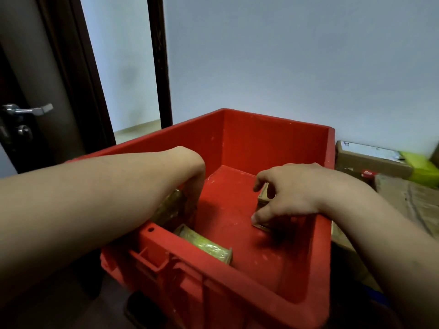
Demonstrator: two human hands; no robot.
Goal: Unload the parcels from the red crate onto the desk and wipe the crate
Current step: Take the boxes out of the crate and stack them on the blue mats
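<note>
Left hand is sunk into the red crate at 9 o'clock beside a taped parcel, grip can't be told tbh. A small cardboard parcel at 3 o'clock is pinched by the right hand. Another wrapped parcel is left at 6.
</note>
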